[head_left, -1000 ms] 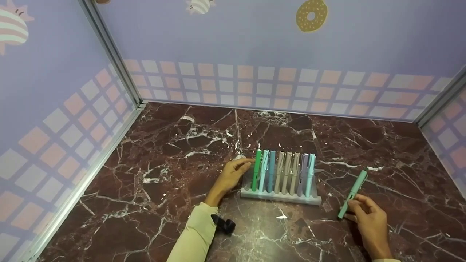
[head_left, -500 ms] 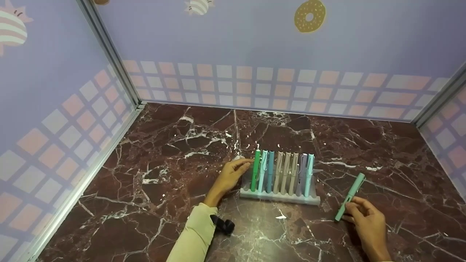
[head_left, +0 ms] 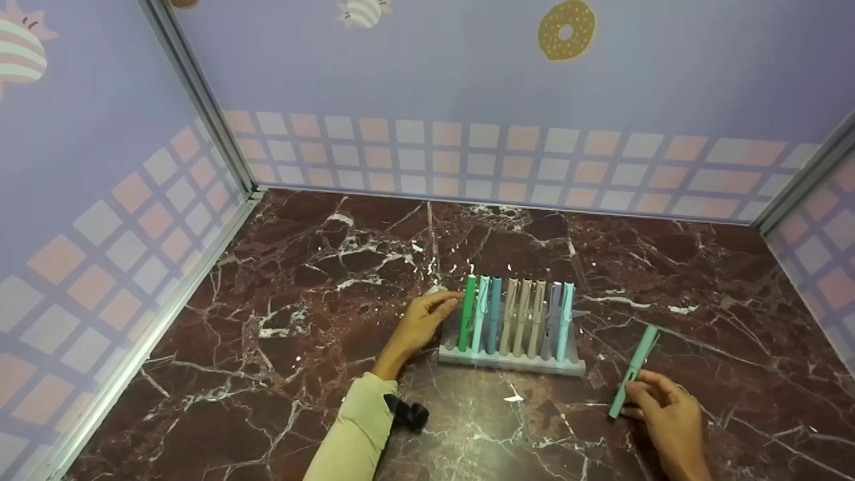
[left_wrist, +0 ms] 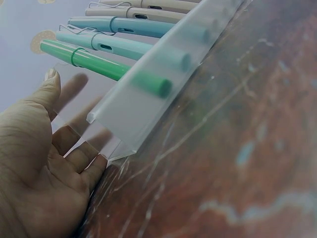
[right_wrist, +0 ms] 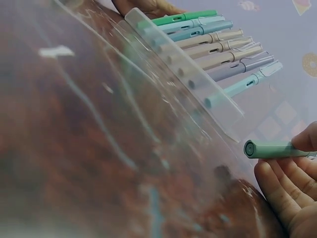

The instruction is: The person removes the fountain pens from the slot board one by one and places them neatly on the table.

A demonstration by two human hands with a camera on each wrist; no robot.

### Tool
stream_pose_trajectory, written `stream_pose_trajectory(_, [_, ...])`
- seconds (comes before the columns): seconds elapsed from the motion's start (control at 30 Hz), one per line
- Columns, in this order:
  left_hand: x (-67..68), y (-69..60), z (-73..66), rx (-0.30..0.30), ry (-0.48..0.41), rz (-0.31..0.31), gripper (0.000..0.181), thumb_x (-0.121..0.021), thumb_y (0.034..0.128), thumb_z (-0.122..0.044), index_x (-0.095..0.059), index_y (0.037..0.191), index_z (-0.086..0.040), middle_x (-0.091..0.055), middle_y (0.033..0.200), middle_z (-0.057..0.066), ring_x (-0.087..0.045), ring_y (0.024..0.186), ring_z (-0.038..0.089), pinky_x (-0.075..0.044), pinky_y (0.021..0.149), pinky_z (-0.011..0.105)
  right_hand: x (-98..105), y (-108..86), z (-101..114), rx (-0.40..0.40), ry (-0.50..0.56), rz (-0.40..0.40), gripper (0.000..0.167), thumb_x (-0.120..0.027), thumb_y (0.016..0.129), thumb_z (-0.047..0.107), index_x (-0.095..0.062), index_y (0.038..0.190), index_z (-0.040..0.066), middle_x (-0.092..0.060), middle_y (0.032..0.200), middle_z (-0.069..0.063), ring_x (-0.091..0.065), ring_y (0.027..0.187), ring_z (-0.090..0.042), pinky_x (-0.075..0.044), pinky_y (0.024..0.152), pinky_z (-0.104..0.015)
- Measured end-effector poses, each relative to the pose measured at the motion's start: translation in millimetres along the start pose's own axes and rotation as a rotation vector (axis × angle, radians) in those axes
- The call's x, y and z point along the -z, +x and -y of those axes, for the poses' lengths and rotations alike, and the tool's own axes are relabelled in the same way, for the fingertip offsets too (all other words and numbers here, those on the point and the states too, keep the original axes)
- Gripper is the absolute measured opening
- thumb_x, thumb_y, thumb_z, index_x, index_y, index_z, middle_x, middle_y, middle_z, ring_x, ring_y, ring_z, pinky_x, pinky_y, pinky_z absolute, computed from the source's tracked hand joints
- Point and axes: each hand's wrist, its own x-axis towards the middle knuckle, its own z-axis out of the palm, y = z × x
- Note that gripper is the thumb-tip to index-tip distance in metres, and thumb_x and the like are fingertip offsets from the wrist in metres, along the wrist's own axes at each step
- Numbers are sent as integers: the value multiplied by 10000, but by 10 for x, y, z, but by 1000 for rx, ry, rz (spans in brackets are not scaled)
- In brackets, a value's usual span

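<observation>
– Sage-green capped pen [head_left: 640,353]?
– Pinched in right hand [head_left: 673,417], right of the clear pen stand [head_left: 514,363] holding 8 pens [head_left: 522,327].
– Left hand [head_left: 415,326]?
– Loosely spread at the stand's left end, no grip visible.
– Handling?
– Likely light, stiff, slick; take it mid-barrel.

The head view is dimly and softly lit, with pale glare on the near bench [head_left: 494,424] and a dark shadow beside the right hand [head_left: 671,414]. Both wrist views look hazy, their bench smeared out of focus; the pens [right_wrist: 198,52] are sharper, except where the frosted rack [left_wrist: 119,111] blurs their ends.
</observation>
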Motion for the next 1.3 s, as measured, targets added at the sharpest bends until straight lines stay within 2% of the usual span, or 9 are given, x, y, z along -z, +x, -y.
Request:
stream_pose_trajectory(0.1, [2,35,161,-7,3,-3,303,-536,1042,-150,-666,1243,37,-670,1100,234,-562,927,189,-484,858,255,-10,-38,-3,6,11,1,270,-684,946,59,-625,1141,-117,-735,815,34,-715,727,-113,-606,637,-289])
stream_pose_trajectory(0.2, [4,33,167,3,2,-2,304,-538,1041,-153,-664,1246,32,-659,1078,240,-551,907,188,-485,839,253,-16,-59,-10,1,17,10,261,-696,940,69,-632,1125,-103,-736,818,35,-717,714,-125,-607,630,-295])
stream_pose_trajectory(0.3, [7,27,171,1,11,-2,322,-543,1040,-190,-664,1250,22,-678,1136,208,-582,956,221,-502,874,269,-19,-79,-11,-2,-26,21,271,-687,951,84,-630,1150,-91,-731,828,52,-715,716,-127,-609,638,-299])
stream_pose_trajectory(0.43, [11,25,184,-39,43,1,370,-536,1045,-262,-666,1251,18,-690,1185,180,-623,1037,249,-520,925,328,-18,-111,-4,7,-88,42,301,-662,971,98,-614,1201,-90,-726,852,62,-713,731,-131,-610,655,-296])
stream_pose_trajectory(0.57, [14,27,178,-47,57,4,392,-531,1046,-297,-671,1251,7,-688,1227,164,-633,1131,262,-514,987,393,-22,-141,0,6,-106,55,320,-651,977,99,-600,1228,-93,-729,865,63,-713,745,-132,-608,661,-291])
stream_pose_trajectory(0.97, [-10,40,145,5,35,-12,292,-528,1039,-103,-655,1244,62,-674,1228,224,-616,1154,371,-490,1011,432,-67,-233,-7,-4,-30,73,324,-697,936,48,-601,1177,-146,-736,834,-1,-705,718,-136,-606,638,-290])
stream_pose_trajectory(1.03, [-13,37,121,8,39,-11,288,-523,1038,-86,-650,1238,77,-672,1223,236,-611,1154,381,-488,1015,438,-78,-256,-10,3,-17,77,304,-692,928,14,-601,1163,-157,-733,824,-9,-703,708,-132,-605,624,-291])
stream_pose_trajectory(1.23, [3,-36,-184,-1,38,3,277,-519,1033,-61,-645,1216,104,-667,1212,258,-614,1144,370,-491,1014,431,-99,-329,-20,18,15,97,265,-667,919,-45,-596,1135,-180,-727,827,-55,-708,696,-150,-608,609,-309])
stream_pose_trajectory(1.3, [5,-50,-230,-9,37,4,276,-516,1033,-58,-645,1215,105,-666,1213,260,-615,1144,372,-493,1012,433,-113,-352,-15,9,10,99,272,-671,921,-35,-594,1139,-180,-726,839,-67,-709,700,-154,-609,613,-312])
